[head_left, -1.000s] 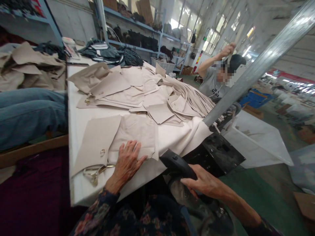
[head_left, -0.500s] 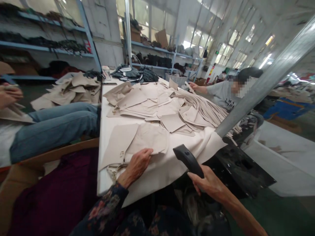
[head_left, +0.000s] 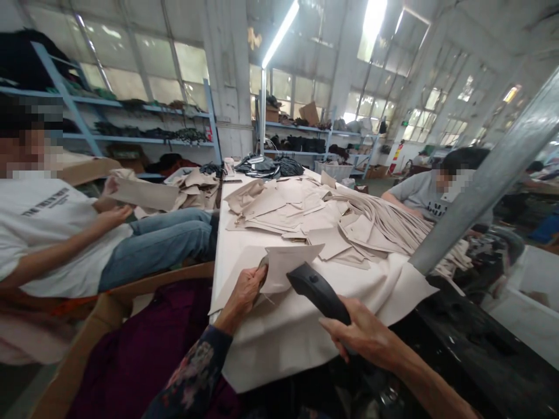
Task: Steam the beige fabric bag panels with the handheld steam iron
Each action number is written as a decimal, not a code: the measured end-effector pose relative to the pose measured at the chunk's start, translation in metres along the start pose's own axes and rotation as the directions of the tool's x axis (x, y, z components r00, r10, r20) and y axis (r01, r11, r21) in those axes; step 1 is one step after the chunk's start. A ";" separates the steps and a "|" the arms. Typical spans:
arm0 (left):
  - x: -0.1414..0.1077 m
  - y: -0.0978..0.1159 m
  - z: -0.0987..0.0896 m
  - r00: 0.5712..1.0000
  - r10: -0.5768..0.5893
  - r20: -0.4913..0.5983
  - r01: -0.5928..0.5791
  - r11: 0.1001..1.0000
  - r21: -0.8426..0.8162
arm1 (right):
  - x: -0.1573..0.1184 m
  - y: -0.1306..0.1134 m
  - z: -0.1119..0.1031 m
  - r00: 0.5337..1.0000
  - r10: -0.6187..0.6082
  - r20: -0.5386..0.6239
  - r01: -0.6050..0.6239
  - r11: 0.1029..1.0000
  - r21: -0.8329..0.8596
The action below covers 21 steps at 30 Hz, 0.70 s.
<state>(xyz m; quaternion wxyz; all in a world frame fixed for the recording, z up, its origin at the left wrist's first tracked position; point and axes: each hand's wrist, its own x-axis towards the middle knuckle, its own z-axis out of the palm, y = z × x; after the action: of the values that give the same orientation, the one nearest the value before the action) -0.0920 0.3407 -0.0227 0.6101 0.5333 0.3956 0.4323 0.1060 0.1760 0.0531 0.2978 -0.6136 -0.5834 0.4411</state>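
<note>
My left hand (head_left: 243, 292) is closed on the edge of a beige bag piece (head_left: 290, 269), lifted and tilted above the near end of the table. A loose thread hangs below it. My right hand (head_left: 364, 330) grips a black curved hand-held tool (head_left: 322, 294), its flat wide end pointing left at the piece's lower right side. The exact kind of tool does not show. Under both hands, a pale cloth (head_left: 271, 349) drapes over the table edge. Just beyond lies a heap of beige pieces (head_left: 283, 203).
Long beige straps (head_left: 384, 215) spread to the right of the heap. A slanted metal pole (head_left: 476, 180) rises at the right. One person (head_left: 56, 227) sits at the left holding a beige piece; another person (head_left: 410, 189) is across the table. A cardboard box with purple cloth (head_left: 144, 343) stands at lower left.
My left hand has raised the beige piece off the table and turned it upright. The black tool is now closer to it. The view has swung left, showing more of the seated person.
</note>
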 end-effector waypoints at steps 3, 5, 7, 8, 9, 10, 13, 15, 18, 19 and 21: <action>0.001 -0.005 0.001 0.999 0.042 -0.002 -0.041 0.997 0.068 | 0.018 -0.022 0.009 1.000 -0.021 0.009 0.021 1.000 -0.018; -0.001 -0.009 0.002 0.999 0.046 0.021 -0.048 0.994 0.100 | 0.030 -0.033 0.014 1.000 -0.028 -0.005 0.028 0.999 -0.035; -0.004 -0.016 0.004 0.998 0.031 0.056 -0.036 0.995 0.094 | 0.043 -0.041 0.018 0.998 -0.049 -0.031 0.047 0.997 -0.057; -0.006 -0.019 0.005 0.997 0.018 0.069 -0.023 0.997 0.074 | 0.050 -0.043 0.018 0.997 -0.064 -0.049 0.061 0.996 -0.066; -0.007 -0.022 0.006 0.997 0.004 0.077 -0.007 0.999 0.044 | 0.057 -0.044 0.018 0.995 -0.079 -0.065 0.074 0.994 -0.076; -0.007 -0.025 0.008 0.997 -0.010 0.076 0.010 1.000 0.005 | 0.063 -0.045 0.016 0.992 -0.090 -0.082 0.083 0.993 -0.084; 0.001 -0.028 0.011 0.998 -0.047 0.040 0.052 0.990 -0.131 | 0.069 -0.043 0.007 0.985 -0.100 -0.142 0.089 0.993 -0.079; 0.014 -0.024 0.011 0.998 -0.067 0.006 0.066 0.970 -0.233 | 0.061 -0.040 -0.001 0.983 -0.099 -0.158 0.089 0.994 -0.070; 0.035 -0.017 0.010 0.994 -0.106 -0.037 0.084 0.922 -0.377 | 0.036 -0.032 -0.007 0.992 -0.063 -0.111 0.057 0.997 -0.057; 0.041 -0.016 0.010 0.992 -0.121 -0.044 0.092 0.904 -0.418 | 0.027 -0.029 -0.006 0.996 -0.045 -0.076 0.041 0.998 -0.055; 0.048 -0.017 0.012 0.988 -0.147 -0.043 0.108 0.865 -0.490 | 0.012 -0.022 -0.002 1.000 -0.012 -0.009 0.012 0.998 -0.061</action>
<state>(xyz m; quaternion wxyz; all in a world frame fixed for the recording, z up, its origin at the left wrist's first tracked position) -0.0643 0.3815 -0.0393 0.7356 0.3183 0.3324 0.4970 0.0973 0.1910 0.0712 0.2845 -0.6209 -0.5987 0.4184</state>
